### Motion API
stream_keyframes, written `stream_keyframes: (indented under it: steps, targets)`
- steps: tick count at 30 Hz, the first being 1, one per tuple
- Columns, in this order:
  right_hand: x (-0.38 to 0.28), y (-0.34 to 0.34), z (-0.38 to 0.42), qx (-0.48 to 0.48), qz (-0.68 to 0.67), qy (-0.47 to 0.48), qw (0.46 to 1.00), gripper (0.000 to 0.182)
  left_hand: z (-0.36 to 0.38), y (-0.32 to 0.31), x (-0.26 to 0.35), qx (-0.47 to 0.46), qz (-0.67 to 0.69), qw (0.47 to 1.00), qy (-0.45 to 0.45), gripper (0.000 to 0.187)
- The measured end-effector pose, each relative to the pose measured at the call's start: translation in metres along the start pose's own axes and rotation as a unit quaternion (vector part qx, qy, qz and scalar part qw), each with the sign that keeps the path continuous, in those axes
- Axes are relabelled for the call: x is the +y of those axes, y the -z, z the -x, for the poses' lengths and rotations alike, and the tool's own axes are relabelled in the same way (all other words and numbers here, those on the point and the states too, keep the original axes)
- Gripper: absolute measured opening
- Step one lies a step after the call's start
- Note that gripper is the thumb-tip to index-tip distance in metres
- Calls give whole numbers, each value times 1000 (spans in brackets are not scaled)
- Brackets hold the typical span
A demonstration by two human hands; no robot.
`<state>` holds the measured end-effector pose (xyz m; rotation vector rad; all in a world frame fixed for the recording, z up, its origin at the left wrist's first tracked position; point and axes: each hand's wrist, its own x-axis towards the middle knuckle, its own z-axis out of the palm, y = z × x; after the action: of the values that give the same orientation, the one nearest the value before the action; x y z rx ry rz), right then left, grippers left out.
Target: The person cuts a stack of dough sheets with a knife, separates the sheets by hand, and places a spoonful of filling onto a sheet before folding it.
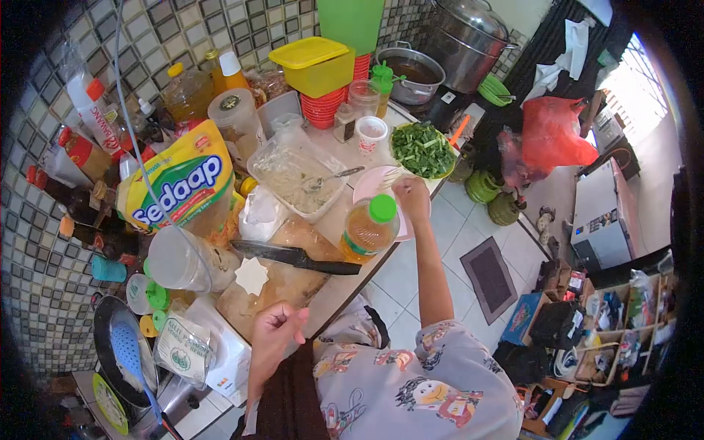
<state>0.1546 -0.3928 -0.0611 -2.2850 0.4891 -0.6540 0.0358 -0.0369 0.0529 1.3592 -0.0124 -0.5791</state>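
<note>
My right hand (412, 198) is over the pink plate (364, 187), its fingers pinched at a pale fork (389, 174) whose tines lie over the plate. Close by stands a bottle of amber oil (369, 231) with a green cap. My left hand (277, 331) is loosely curled in front of the wooden cutting board (293, 282), and nothing shows in its fingers. On the board are a small white star-edged wrapper (251, 276) and a black-handled knife (297, 257). A plastic tub (301, 176) of pale batter with a spoon is behind the board.
Chopped greens (423, 149) fill a bowl at the table's right corner. A yellow Sedaap pouch (180, 180), jars and bottles crowd the wall side. At lower left, a frying pan (106, 345) holds a blue slotted spatula (126, 348). A large steamer pot (466, 44) stands at the back.
</note>
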Motion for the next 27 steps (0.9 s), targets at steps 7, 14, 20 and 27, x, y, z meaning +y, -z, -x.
stream_keyframes:
  steps: [7,14,20,27]
  targets:
    - [28,-17,-7,50,-6,17,999,15,0,5,-3,28,22,999,-17,16]
    - [-38,34,-1,74,-104,77,989,9,-12,40,-12,220,-225,942,-115,21]
    - [-93,67,14,131,-157,78,976,7,-26,49,-24,316,-534,772,-140,39]
    - [-122,79,21,121,-185,73,973,8,-32,40,-17,305,-603,719,-160,41]
